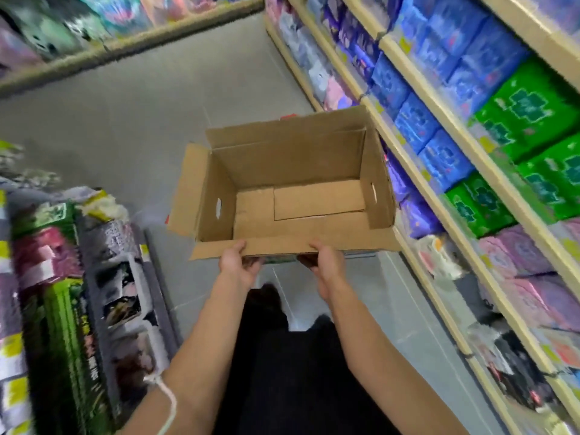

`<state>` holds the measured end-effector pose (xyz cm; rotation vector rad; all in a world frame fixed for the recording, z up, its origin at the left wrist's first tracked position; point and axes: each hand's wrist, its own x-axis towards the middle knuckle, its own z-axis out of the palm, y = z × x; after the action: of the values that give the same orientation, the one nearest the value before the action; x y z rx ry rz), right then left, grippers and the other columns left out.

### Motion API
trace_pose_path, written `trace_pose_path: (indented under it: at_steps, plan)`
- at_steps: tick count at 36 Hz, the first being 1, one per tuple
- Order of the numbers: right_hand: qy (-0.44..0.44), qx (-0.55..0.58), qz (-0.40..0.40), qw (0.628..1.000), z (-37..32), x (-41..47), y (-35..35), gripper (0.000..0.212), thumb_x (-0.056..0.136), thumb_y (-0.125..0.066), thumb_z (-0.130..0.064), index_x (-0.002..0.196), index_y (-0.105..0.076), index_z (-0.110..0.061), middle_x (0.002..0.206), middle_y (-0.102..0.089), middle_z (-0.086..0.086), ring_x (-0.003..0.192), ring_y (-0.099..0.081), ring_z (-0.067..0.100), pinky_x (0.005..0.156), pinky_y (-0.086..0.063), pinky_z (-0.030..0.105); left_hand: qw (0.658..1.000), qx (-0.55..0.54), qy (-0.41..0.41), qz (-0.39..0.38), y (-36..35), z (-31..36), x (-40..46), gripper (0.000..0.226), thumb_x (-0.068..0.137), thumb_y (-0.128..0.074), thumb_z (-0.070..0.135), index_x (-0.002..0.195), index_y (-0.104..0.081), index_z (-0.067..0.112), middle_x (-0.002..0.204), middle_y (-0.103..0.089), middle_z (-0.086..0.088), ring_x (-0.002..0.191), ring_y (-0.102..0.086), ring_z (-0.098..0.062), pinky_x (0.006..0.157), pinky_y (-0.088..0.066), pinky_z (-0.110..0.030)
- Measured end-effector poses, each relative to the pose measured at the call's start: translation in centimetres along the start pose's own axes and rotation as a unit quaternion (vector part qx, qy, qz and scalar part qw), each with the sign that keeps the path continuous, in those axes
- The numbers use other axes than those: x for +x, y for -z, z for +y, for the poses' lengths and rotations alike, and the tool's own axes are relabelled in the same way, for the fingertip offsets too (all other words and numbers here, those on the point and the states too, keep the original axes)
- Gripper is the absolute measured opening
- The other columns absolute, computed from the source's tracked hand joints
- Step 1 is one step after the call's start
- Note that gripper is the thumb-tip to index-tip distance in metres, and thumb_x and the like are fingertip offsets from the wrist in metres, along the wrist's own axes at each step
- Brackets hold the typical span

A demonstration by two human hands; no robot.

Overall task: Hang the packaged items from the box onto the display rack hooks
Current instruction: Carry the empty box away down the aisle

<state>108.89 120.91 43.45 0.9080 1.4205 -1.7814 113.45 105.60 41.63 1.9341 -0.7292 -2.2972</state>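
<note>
An open brown cardboard box (288, 164) is held out in front of me above the aisle floor. Its flaps stand open and only bare cardboard shows inside; no packaged item is visible in it. My left hand (238, 262) grips the near edge of the box on the left, thumb over the near flap. My right hand (324, 265) grips the same near edge a little to the right. The box tilts slightly away from me. No display rack hooks are clearly visible.
Shelves (464, 146) with blue, green and purple packs run along the right. A lower rack of packaged goods (62, 293) stands at the left. More shelving (125, 45) crosses the far end. Grey tiled floor (141, 120) lies between them; my dark trousers show below.
</note>
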Motion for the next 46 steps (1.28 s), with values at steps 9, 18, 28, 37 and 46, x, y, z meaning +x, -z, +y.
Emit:
trace_pose_path:
  at_steps: [9,18,28,37,46]
  plan:
    - [0.012,-0.091,-0.032,0.995,-10.8,11.4,-13.6,0.021,0.097,-0.058,-0.011,0.117,-0.063,-0.012,0.106,-0.064,0.007,0.089,-0.06,0.018,0.107,-0.047,0.04,0.99,-0.142,0.02,0.003,-9.6,13.3,7.8,0.04,0.104,-0.047,0.008,0.142,-0.044,0.0,0.141,-0.051,-0.02,0.13,-0.051,-0.034,0.096,-0.047,-0.046]
    - [0.023,-0.101,-0.024,0.994,-21.8,20.5,-30.4,0.035,0.089,-0.066,-0.011,0.124,-0.063,-0.006,0.119,-0.07,0.015,0.11,-0.067,0.031,0.1,-0.054,0.047,0.988,-0.155,0.003,-0.012,-19.0,30.6,14.9,0.04,0.102,-0.05,0.007,0.141,-0.045,0.0,0.141,-0.052,-0.02,0.128,-0.052,-0.033,0.11,-0.041,-0.044]
    - [0.013,-0.133,-0.029,0.991,-35.7,33.4,-44.5,0.028,0.094,-0.061,-0.01,0.123,-0.063,-0.008,0.132,-0.061,0.013,0.114,-0.061,0.029,0.1,-0.052,0.038,0.988,-0.155,0.006,0.023,-32.8,45.6,24.3,0.043,0.101,-0.052,0.007,0.143,-0.045,0.003,0.149,-0.042,-0.022,0.137,-0.043,-0.037,0.113,-0.04,-0.048]
    - [0.01,-0.184,-0.061,0.981,-48.1,43.2,-57.3,0.023,0.095,-0.055,-0.006,0.115,-0.066,-0.007,0.135,-0.06,0.016,0.119,-0.061,0.03,0.102,-0.052,0.043,0.981,-0.186,-0.003,0.059,-44.7,58.8,29.1,0.039,0.102,-0.05,0.009,0.14,-0.047,0.005,0.142,-0.05,-0.018,0.13,-0.05,-0.034,0.101,-0.047,-0.041]
    - [-0.007,-0.188,-0.064,0.98,-54.6,51.3,-70.3,0.015,0.095,-0.059,-0.009,0.109,-0.066,-0.006,0.114,-0.065,0.015,0.1,-0.063,0.028,0.082,-0.056,0.034,0.965,-0.256,0.01,0.047,-50.9,71.5,37.7,0.039,0.101,-0.051,0.007,0.139,-0.045,0.002,0.126,-0.057,-0.019,0.124,-0.055,-0.035,0.101,-0.047,-0.045]
